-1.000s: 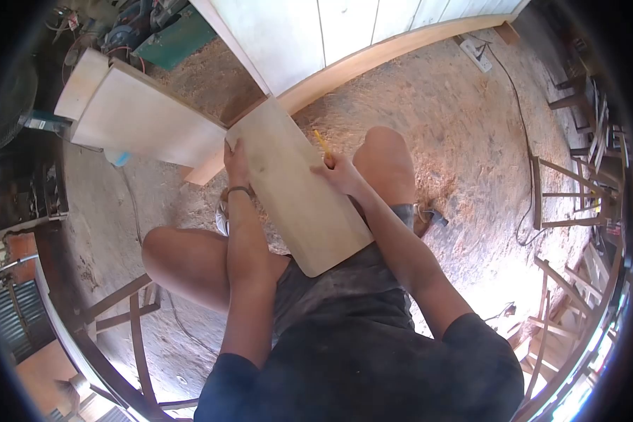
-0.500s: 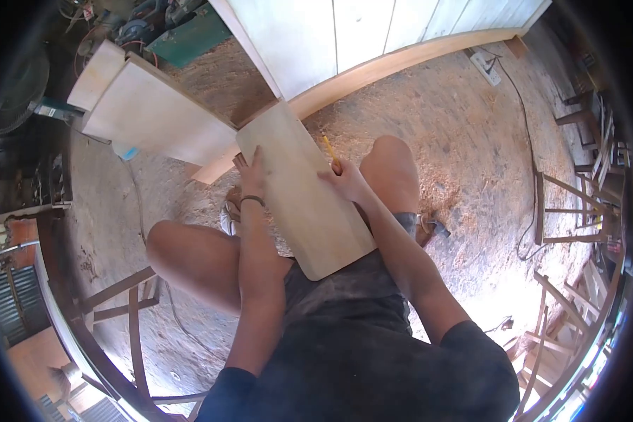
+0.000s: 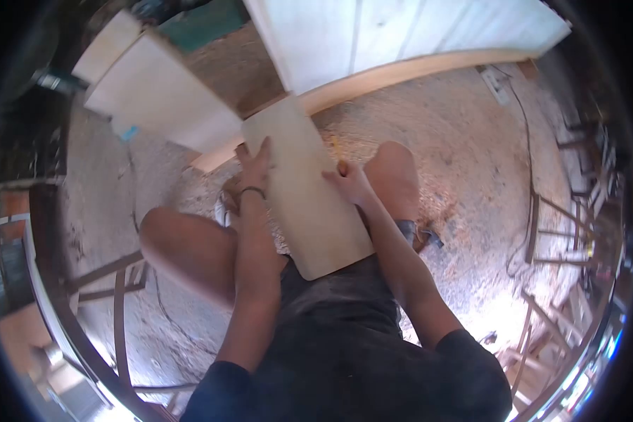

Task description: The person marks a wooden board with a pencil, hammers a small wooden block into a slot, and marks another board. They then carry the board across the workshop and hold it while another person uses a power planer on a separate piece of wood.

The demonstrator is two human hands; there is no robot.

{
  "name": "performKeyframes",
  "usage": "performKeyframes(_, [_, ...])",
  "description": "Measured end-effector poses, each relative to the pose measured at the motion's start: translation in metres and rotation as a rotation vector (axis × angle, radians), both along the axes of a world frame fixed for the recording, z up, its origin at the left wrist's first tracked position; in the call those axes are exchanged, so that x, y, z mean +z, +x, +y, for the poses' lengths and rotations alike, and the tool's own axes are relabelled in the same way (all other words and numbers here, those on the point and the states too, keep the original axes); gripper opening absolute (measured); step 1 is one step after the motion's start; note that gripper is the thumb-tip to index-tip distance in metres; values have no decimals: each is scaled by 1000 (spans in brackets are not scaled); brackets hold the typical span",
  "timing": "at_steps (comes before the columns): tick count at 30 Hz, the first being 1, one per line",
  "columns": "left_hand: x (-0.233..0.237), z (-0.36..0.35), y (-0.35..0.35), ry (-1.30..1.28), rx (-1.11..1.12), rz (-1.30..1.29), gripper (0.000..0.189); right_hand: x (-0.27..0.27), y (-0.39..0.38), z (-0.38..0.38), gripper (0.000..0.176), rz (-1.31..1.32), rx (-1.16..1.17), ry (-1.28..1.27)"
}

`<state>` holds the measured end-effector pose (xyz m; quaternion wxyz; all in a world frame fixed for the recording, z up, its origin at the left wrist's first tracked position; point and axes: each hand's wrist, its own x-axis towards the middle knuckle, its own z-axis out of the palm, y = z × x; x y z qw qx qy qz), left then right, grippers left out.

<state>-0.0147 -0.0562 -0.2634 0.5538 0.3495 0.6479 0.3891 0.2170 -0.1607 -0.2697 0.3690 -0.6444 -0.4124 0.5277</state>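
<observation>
A pale wooden board (image 3: pixel 306 190) slants from my lap toward the corner of a large white panelled piece (image 3: pixel 394 42). My left hand (image 3: pixel 255 165) grips the board's left edge, thumb on its upper face and the fingers at its side. At the right edge my right hand (image 3: pixel 349 183) presses its thumb on the board, and its curled fingers hold a yellow pencil (image 3: pixel 336 149), which is blurred. The board's underside is hidden.
Pale panels (image 3: pixel 165 95) lie at the upper left, beside a green sheet (image 3: pixel 207 24). A power strip (image 3: pixel 494 86) with a cable is on the dusty floor (image 3: pixel 471 183). Wooden frames stand at the right (image 3: pixel 559 232) and lower left (image 3: pixel 119 316).
The view has shifted slightly, and the surroundings have moved in the picture. Both hands remain on the board; the fingers of my left hand look a little more spread.
</observation>
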Motion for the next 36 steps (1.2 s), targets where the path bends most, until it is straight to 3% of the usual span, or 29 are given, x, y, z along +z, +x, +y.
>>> performKeyframes(4, [-45,7,-6,254,83,132,88,-13,4,2,24,-21,60,-14])
performKeyframes(8, [-34,8,-8,82,-44,479,96,-3,0,3,29,25,11,9])
performKeyframes(10, [-36,9,-6,78,-22,500,102,23,-3,2,34,27,0,3])
performKeyframes(13, [-37,12,-7,70,-22,507,109,18,-5,3,42,91,-30,9])
performKeyframes(16, [-25,5,-4,80,-20,665,112,10,0,4,42,-42,14,38])
performKeyframes(19, [23,-10,-6,-29,-66,440,103,-11,12,7,33,-67,47,37])
performKeyframes(21, [13,-7,-2,26,-28,386,102,-12,7,8,38,47,21,55])
performKeyframes(26, [28,-8,-9,32,-10,-157,99,-19,14,12,41,112,36,83])
performKeyframes(32, [5,13,-13,260,63,158,95,-13,18,14,35,105,55,38])
performKeyframes(33, [-16,21,-12,283,79,104,95,-12,19,13,35,103,61,51])
performKeyframes(36, [-20,23,-13,314,82,33,96,-2,9,11,35,140,33,43])
